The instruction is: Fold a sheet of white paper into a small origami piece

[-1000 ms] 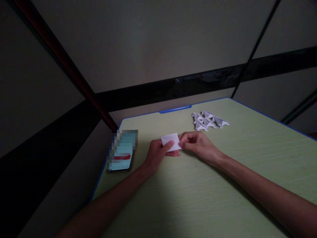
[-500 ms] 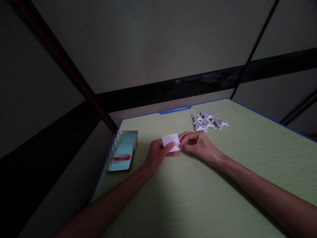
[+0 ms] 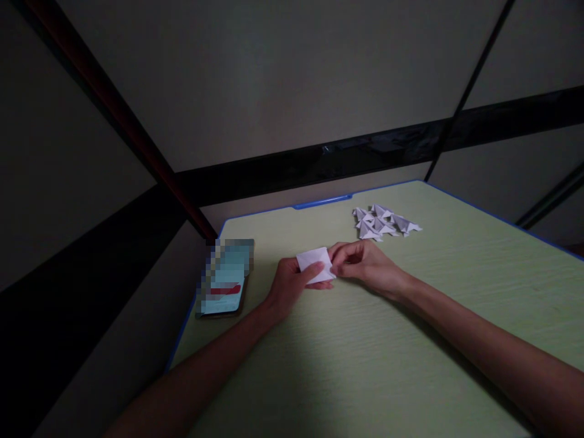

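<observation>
A small folded white paper [image 3: 311,257] is held up just above the table, roughly square with faint creases. My left hand [image 3: 291,282] grips it from the left, thumb across the front and fingers behind and below. At its right edge, my right hand [image 3: 362,265] pinches the paper's lower right corner between thumb and bent fingers. The fingertips of the right hand partly hide that corner. Beyond the right hand lie several folded white paper pieces [image 3: 381,221] with pointed flaps, grouped close together.
A phone [image 3: 228,286] with a lit, partly blurred screen lies at the left side of the pale green table [image 3: 292,365]. The table has a blue edge and a blue strip [image 3: 323,202] at the back. Cabinet panels with a dark band [image 3: 274,175] rise behind it.
The paper has tilted slightly, and the left thumb has slid a little right across it. Both hands keep their hold; the other paper pieces and the phone have stayed put.
</observation>
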The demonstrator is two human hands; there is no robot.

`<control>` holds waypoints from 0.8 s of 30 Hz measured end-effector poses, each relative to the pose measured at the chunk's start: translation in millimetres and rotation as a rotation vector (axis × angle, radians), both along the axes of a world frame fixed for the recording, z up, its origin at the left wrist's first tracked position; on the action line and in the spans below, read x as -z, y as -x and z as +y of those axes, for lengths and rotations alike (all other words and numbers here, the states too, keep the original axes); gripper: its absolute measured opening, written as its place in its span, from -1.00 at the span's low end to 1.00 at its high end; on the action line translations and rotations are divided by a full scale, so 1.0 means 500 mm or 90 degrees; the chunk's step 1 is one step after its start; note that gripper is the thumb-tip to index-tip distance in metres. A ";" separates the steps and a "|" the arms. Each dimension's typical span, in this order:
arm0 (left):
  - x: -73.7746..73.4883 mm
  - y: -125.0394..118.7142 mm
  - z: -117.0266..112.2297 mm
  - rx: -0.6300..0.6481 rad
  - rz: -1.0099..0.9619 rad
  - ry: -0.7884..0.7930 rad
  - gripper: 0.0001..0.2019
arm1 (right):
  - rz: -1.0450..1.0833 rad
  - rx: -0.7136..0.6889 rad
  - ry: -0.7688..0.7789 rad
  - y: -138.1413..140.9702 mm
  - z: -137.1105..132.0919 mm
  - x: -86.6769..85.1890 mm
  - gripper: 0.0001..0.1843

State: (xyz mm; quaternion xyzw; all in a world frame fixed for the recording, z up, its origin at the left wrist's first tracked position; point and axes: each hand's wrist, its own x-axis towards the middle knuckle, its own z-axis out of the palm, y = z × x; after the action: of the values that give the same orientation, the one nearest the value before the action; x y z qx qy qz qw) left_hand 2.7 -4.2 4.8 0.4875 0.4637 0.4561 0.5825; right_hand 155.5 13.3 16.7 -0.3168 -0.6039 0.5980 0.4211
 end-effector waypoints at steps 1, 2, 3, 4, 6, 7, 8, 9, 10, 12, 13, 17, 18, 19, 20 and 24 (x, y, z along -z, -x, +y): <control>0.002 0.001 0.001 0.011 -0.002 -0.001 -0.77 | 0.008 -0.008 0.015 0.000 0.002 0.000 -0.91; 0.004 0.002 0.001 0.023 -0.004 -0.003 -0.76 | 0.015 -0.014 0.026 -0.001 0.003 0.001 -0.91; 0.005 0.002 0.002 0.032 -0.004 -0.006 -0.75 | 0.020 -0.019 0.033 -0.001 0.004 0.002 -0.91; 0.006 0.002 0.003 0.038 -0.002 -0.008 -0.74 | 0.021 -0.021 0.036 -0.001 0.005 0.002 -0.91; 0.008 0.002 0.003 0.042 0.000 -0.010 -0.73 | 0.017 -0.019 0.037 -0.001 0.005 0.002 -0.91; 0.008 0.002 0.004 0.042 0.000 -0.010 -0.73 | 0.013 -0.016 0.035 -0.001 0.004 0.001 -0.91; 0.008 0.002 0.004 0.043 0.001 -0.010 -0.73 | 0.008 -0.013 0.032 0.000 0.003 0.001 -0.91; 0.007 0.002 0.004 0.045 0.002 -0.011 -0.73 | 0.003 -0.010 0.028 0.000 0.002 0.000 -0.92; 0.007 0.002 0.004 0.046 0.005 -0.014 -0.74 | -0.001 -0.009 0.024 0.001 0.001 0.000 -0.92; 0.004 0.004 0.003 0.043 0.015 -0.024 -0.75 | -0.001 -0.009 0.019 0.000 -0.001 0.000 -0.92; 0.003 0.004 0.003 0.037 0.023 -0.032 -0.76 | 0.001 -0.013 0.021 -0.001 -0.001 0.000 -0.93; 0.001 0.007 0.004 0.004 0.046 -0.062 -0.75 | 0.024 -0.009 0.070 -0.006 0.000 0.006 -0.95; 0.001 0.007 0.003 0.000 0.052 -0.065 -0.74 | 0.030 -0.004 0.087 -0.007 0.000 0.007 -0.93; 0.001 0.007 0.003 -0.001 0.057 -0.067 -0.74 | 0.033 0.000 0.100 -0.007 0.000 0.007 -0.91; 0.002 0.007 0.003 0.001 0.061 -0.067 -0.74 | 0.031 0.002 0.106 -0.006 0.000 0.007 -0.89; 0.001 0.004 0.001 0.009 0.072 -0.059 -0.75 | -0.037 0.003 0.073 0.001 -0.004 0.003 -0.88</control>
State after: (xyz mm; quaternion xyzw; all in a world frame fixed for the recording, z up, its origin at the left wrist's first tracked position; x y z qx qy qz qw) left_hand 0.5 -3.5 4.3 0.5425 0.4706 0.4447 0.5353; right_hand 155.0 11.4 15.4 -0.3590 -0.5798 0.6211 0.3862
